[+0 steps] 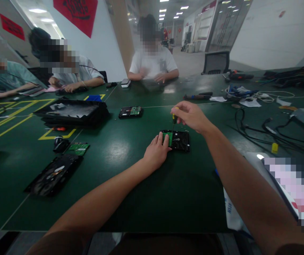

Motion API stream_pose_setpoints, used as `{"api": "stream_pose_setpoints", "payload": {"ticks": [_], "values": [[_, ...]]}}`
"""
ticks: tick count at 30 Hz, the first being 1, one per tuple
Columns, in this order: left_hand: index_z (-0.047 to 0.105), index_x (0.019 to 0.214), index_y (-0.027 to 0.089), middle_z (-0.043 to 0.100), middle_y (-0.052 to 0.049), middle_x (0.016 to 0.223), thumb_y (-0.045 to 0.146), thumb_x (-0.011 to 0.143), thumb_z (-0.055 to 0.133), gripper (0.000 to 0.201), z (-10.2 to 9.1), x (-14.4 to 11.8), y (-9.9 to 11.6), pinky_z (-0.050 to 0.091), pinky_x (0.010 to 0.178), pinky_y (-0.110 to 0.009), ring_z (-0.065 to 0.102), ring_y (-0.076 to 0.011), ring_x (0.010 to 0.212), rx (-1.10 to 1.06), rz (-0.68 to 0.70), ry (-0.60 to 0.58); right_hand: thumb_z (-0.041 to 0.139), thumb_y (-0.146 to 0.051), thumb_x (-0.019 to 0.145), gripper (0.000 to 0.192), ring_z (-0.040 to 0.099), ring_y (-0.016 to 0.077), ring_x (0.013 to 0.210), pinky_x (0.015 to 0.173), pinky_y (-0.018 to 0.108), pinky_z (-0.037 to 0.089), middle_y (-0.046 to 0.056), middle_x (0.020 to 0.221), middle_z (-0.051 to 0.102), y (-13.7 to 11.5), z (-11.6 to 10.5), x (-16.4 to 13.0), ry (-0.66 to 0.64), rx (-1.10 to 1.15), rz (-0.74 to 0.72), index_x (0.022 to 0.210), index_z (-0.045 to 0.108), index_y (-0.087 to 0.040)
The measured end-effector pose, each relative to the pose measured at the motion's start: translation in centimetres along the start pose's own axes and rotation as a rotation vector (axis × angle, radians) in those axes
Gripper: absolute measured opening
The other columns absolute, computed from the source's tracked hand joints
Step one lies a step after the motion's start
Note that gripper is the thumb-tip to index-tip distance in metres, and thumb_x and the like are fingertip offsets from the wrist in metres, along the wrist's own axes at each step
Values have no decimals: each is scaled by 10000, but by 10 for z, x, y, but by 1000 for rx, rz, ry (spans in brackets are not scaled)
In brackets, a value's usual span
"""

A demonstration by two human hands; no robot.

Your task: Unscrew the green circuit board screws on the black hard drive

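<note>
A black hard drive (181, 141) with a green circuit board (170, 139) on its upper face lies on the table in front of me. My left hand (157, 150) holds it at its left end, fingers over the board and thumb by the near edge. My right hand (188, 115) grips a small screwdriver (174, 118) with a yellow and black handle. The screwdriver stands almost upright, its thin shaft reaching down to the board's right part. Whether the tip sits in a screw is too small to tell. Tiny bits, perhaps screws, lie just behind the drive.
Another hard drive (130, 112) lies farther back. At left are a black tray (71, 112), a loose green board (78, 148) and an opened drive (55, 175). Black cables (250, 131) and a laptop-like device (282, 198) are at right. Several people sit around the table.
</note>
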State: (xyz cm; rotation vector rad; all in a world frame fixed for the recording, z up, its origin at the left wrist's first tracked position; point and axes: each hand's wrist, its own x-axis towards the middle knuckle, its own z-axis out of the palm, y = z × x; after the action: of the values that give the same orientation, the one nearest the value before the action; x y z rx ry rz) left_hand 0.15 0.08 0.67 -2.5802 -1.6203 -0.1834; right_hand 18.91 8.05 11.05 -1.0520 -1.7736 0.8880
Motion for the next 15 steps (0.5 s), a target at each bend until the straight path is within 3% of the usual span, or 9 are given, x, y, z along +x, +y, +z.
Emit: {"api": "stream_pose_setpoints", "payload": {"ticks": [7, 12, 15], "values": [[347, 1581, 86, 338, -300, 1653, 383, 1090, 416, 578, -1, 0, 0, 439, 1188, -477, 434, -378, 1511, 3, 7, -11, 589, -471, 1002, 281, 617, 111, 602, 482, 269, 429, 50, 999, 728, 0, -1, 2, -60, 68, 30, 1115, 711, -245], [353, 1576, 125, 361, -270, 1654, 383, 1085, 432, 560, 0, 0, -1, 455, 1171, -483, 433, -357, 1515, 1, 4, 12, 637, -479, 981, 253, 572, 118, 591, 496, 281, 403, 19, 808, 679, -1, -2, 0, -28, 2, 12, 1008, 735, -247], [344, 1580, 138, 366, -262, 1655, 384, 1085, 430, 560, 1, 0, -1, 458, 1168, -490, 435, -354, 1515, 0, 5, 24, 700, -497, 940, 270, 580, 112, 584, 493, 275, 409, 26, 823, 704, -1, -1, -1, 5, -5, 10, 921, 685, -228]]}}
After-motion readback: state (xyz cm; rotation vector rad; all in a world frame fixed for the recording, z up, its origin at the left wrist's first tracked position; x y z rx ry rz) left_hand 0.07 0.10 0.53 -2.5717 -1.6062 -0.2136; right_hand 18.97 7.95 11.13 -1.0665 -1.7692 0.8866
